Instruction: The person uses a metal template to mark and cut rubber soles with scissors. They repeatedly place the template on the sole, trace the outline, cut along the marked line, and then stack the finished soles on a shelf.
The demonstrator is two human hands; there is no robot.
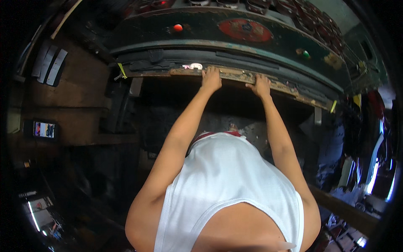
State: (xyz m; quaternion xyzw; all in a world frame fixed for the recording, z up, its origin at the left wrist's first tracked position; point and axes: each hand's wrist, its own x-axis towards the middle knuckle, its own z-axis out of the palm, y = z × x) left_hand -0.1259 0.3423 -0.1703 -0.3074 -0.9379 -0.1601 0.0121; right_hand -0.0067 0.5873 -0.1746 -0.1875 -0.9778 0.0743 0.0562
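1. White shirt (239, 168) sits nearest.
2. Left hand (212, 80) and right hand (261, 85) lie over the wooden strip (236, 75); clenched or loose, cannot tell.
3. Strip edges green machine (201, 29); dark gap (235, 103) bodyward.

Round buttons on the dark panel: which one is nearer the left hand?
The red button, left of the oval emblem; the green button sits right of it, nearer the right hand.

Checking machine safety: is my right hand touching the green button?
Apart. The head view shows the right hand at the wooden strip, with some dark panel between it and the green button.
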